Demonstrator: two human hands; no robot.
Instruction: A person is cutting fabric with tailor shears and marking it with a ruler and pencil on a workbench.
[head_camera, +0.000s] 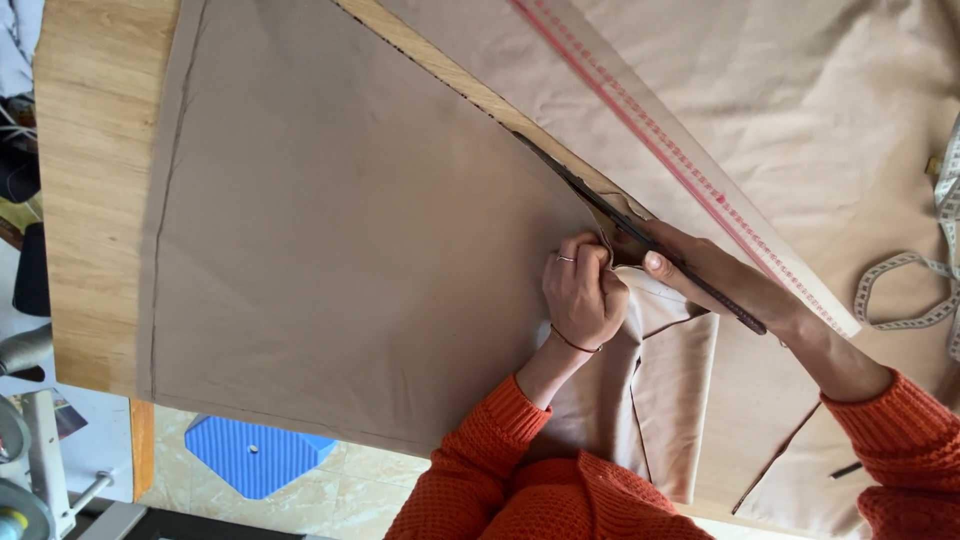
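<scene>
A large sheet of tan fabric (340, 230) lies spread over a wooden table (85, 200). My left hand (582, 288) is closed on the cut edge of the fabric and lifts it slightly. My right hand (705, 268) grips long dark scissors (640, 235), whose blades lie along the slit between the two tan pieces. Both my sleeves are orange knit. A dark line is drawn along the left side of the fabric.
A long ruler with red markings (680, 160) lies diagonally on the fabric to the right of the cut. A tape measure (915, 290) curls at the right edge. A blue stool (255, 455) stands on the tiled floor below the table. Machine parts show at the lower left.
</scene>
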